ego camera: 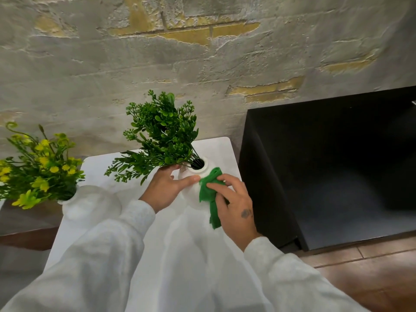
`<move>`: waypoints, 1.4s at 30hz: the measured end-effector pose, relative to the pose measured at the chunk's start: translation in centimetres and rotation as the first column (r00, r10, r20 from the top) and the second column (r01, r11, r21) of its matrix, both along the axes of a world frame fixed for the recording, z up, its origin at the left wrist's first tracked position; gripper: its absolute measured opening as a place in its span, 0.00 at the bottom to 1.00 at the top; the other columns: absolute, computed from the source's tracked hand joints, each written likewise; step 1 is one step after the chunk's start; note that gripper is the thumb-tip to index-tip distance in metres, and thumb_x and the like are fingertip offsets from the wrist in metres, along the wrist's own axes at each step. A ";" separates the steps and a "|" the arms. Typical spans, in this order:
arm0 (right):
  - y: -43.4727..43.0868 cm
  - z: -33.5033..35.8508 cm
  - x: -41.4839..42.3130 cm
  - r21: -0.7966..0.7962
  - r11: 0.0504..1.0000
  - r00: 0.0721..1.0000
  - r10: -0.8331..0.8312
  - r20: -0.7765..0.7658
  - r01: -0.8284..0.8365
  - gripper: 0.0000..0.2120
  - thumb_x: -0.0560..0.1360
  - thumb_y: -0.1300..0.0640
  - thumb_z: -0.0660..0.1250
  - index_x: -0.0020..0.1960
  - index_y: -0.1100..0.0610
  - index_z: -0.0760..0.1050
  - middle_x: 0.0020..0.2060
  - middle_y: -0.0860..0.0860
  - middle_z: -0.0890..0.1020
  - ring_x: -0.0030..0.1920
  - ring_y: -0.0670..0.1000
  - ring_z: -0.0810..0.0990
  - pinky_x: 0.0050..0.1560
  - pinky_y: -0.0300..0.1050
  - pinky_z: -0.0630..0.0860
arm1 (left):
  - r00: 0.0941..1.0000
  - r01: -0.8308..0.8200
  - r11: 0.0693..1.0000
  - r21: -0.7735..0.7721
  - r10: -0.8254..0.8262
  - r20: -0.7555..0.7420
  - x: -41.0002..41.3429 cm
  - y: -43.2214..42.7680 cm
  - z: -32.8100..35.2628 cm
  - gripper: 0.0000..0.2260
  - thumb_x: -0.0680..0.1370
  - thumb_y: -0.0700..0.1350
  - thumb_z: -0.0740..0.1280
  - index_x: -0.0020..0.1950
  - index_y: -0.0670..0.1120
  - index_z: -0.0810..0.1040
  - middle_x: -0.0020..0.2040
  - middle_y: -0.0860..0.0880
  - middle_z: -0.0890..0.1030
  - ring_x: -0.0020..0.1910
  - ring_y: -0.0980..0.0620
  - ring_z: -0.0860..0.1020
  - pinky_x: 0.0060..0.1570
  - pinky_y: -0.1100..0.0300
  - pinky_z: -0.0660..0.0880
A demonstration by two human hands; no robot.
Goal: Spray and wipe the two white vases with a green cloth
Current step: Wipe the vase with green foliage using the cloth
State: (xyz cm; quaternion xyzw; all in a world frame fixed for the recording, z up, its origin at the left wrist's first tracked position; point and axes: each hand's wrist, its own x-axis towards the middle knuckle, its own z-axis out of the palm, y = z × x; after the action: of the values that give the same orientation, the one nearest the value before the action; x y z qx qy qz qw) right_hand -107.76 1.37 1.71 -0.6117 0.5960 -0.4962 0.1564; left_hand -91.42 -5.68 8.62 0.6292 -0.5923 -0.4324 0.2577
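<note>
The white vase (pixel 191 195) at the table's (pixel 221 147) far right is gripped near its neck by the left hand (pixel 167 188) while the right hand (pixel 234 208) presses the bunched green cloth (pixel 210 194) to its shoulder; recommend steady bracing and full circling strokes.

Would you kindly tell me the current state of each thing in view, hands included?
vase with green sprigs, on the table, gripped near its neck, cloth against its side.
vase with yellow flowers, standing untouched.
green cloth, bunched, pressed to the vase with green sprigs.
left hand, grips the vase with green sprigs.
right hand, holds the green cloth.
</note>
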 end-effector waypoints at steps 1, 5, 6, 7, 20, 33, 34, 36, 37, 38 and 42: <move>-0.5 0.6 0.0 0.048 0.999 0.998 -0.016 0.060 0.013 0.15 0.76 0.69 0.66 0.56 0.53 0.84 0.58 0.45 0.77 0.58 0.49 0.75 0.60 0.32 0.71 | 1.000 0.003 1.000 -0.005 -0.003 0.006 0.0 0.0 0.0 0.30 0.70 0.54 0.75 0.70 0.49 0.71 0.64 0.55 0.71 0.59 0.54 0.70 0.61 0.59 0.67; -2.5 2.4 -0.8 0.150 0.988 0.966 -0.005 0.259 -0.035 0.17 0.77 0.69 0.65 0.59 0.53 0.83 0.58 0.43 0.80 0.60 0.43 0.77 0.64 0.30 0.69 | 1.000 0.003 1.000 -0.014 -0.003 0.008 -0.1 0.1 0.2 0.28 0.71 0.52 0.75 0.69 0.49 0.72 0.60 0.57 0.70 0.57 0.54 0.70 0.60 0.60 0.67; -2.6 2.3 -1.2 0.204 0.978 0.952 -0.025 0.306 -0.040 0.17 0.78 0.68 0.64 0.60 0.52 0.83 0.58 0.44 0.80 0.59 0.41 0.78 0.65 0.32 0.70 | 1.000 0.006 1.000 -0.009 -0.006 0.006 0.0 0.1 0.2 0.28 0.71 0.52 0.75 0.69 0.49 0.72 0.60 0.57 0.70 0.57 0.54 0.70 0.61 0.59 0.68; -2.6 2.0 -1.4 0.288 0.957 0.933 -0.064 0.355 -0.044 0.17 0.78 0.67 0.64 0.61 0.51 0.82 0.58 0.44 0.81 0.58 0.42 0.78 0.65 0.34 0.72 | 1.000 0.010 1.000 -0.002 -0.010 0.003 0.0 0.1 0.1 0.28 0.71 0.53 0.75 0.68 0.50 0.72 0.61 0.57 0.71 0.58 0.53 0.71 0.61 0.59 0.68; -2.1 2.1 -0.3 0.344 0.939 0.906 -0.162 0.392 0.019 0.17 0.80 0.65 0.62 0.63 0.52 0.81 0.53 0.40 0.81 0.53 0.39 0.79 0.56 0.24 0.71 | 0.999 0.023 1.000 0.019 -0.022 -0.028 0.3 -0.4 -0.5 0.22 0.70 0.53 0.76 0.61 0.57 0.74 0.61 0.58 0.73 0.60 0.51 0.72 0.65 0.55 0.69; -2.4 1.6 -0.9 0.491 0.871 0.843 -0.270 0.465 0.008 0.17 0.80 0.64 0.61 0.62 0.51 0.81 0.44 0.42 0.82 0.43 0.44 0.79 0.43 0.27 0.73 | 1.000 0.015 0.998 0.064 -0.014 -0.025 1.0 -1.0 -1.6 0.38 0.59 0.65 0.76 0.67 0.55 0.74 0.68 0.55 0.72 0.65 0.48 0.73 0.65 0.47 0.71; -3.1 1.7 -1.5 0.522 0.852 0.839 -0.262 0.477 -0.031 0.18 0.80 0.65 0.60 0.63 0.51 0.81 0.44 0.42 0.81 0.45 0.45 0.79 0.42 0.25 0.72 | 0.999 0.018 0.998 0.062 -0.016 -0.031 1.0 -1.0 -1.5 0.37 0.60 0.64 0.76 0.67 0.56 0.74 0.68 0.56 0.72 0.65 0.48 0.73 0.65 0.47 0.71; -4.2 0.8 -2.5 0.577 0.812 0.862 -0.227 0.454 -0.090 0.17 0.80 0.65 0.60 0.60 0.53 0.83 0.45 0.46 0.83 0.49 0.52 0.80 0.44 0.28 0.75 | 0.999 0.017 0.998 0.060 -0.015 -0.033 1.0 -1.0 -1.6 0.35 0.62 0.62 0.77 0.67 0.56 0.74 0.68 0.55 0.72 0.65 0.48 0.73 0.65 0.49 0.70; -4.3 0.1 -2.7 0.605 0.790 0.890 -0.202 0.408 -0.098 0.16 0.79 0.66 0.60 0.57 0.56 0.83 0.44 0.52 0.83 0.49 0.57 0.80 0.46 0.34 0.78 | 0.999 0.021 0.998 0.056 -0.019 -0.038 1.0 -1.0 -1.6 0.33 0.64 0.60 0.77 0.67 0.55 0.74 0.68 0.54 0.72 0.65 0.47 0.73 0.65 0.50 0.70; -4.3 -0.7 -2.6 0.637 0.765 0.916 -0.185 0.357 -0.093 0.14 0.79 0.66 0.59 0.54 0.59 0.83 0.43 0.56 0.82 0.48 0.61 0.79 0.47 0.40 0.78 | 0.999 0.022 0.998 0.051 -0.019 -0.046 0.9 -1.0 -1.6 0.31 0.66 0.58 0.77 0.66 0.55 0.74 0.68 0.54 0.73 0.65 0.47 0.73 0.65 0.51 0.70; -2.1 -4.1 -0.8 0.755 0.651 0.934 -0.220 0.280 -0.072 0.11 0.77 0.63 0.62 0.46 0.57 0.83 0.35 0.51 0.81 0.41 0.56 0.79 0.41 0.43 0.76 | 0.999 0.018 0.998 0.056 -0.015 -0.046 1.0 -1.1 -1.8 0.32 0.64 0.60 0.77 0.66 0.56 0.74 0.67 0.54 0.73 0.65 0.47 0.73 0.66 0.48 0.70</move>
State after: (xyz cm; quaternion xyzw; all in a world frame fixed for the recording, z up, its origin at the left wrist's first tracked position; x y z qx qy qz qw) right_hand -108.53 -0.76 -2.38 -0.3681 0.7352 -0.3091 0.4780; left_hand -90.38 -6.73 6.80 0.6212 -0.5791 -0.4652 0.2497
